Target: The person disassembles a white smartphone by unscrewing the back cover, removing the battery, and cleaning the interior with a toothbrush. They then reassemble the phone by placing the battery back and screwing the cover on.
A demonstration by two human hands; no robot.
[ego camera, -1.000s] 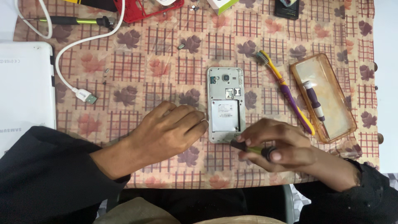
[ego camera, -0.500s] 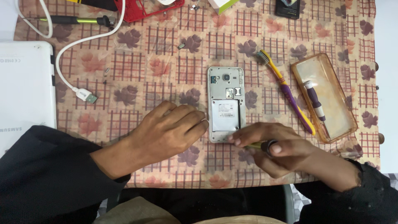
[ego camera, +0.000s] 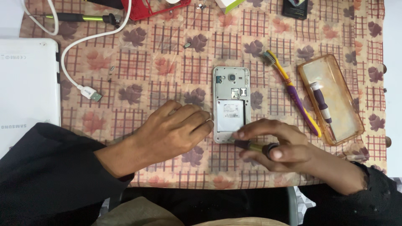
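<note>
Phone (ego camera: 231, 104) lies back-up with its rear cover off, near the middle of the patterned cloth (ego camera: 167, 50), long axis running near to far. Left hand (ego camera: 173, 129) rests palm down just left of the phone's near half, fingers loosely curled, fingertips touching its left edge; nothing gripped. Right hand (ego camera: 278, 146) sits at the phone's near right corner, fingers pinched closed around a small screwdriver (ego camera: 255, 146) held almost flat, tip pointing left at the phone's near edge. Whether the tip touches the phone: cannot tell, blurred. Right of the phone: a yellow and purple toothbrush (ego camera: 293, 92), then an amber transparent case (ego camera: 335, 96) with a second screwdriver (ego camera: 320, 102) lying in it. Far left: white cable plug (ego camera: 90, 93).
</note>
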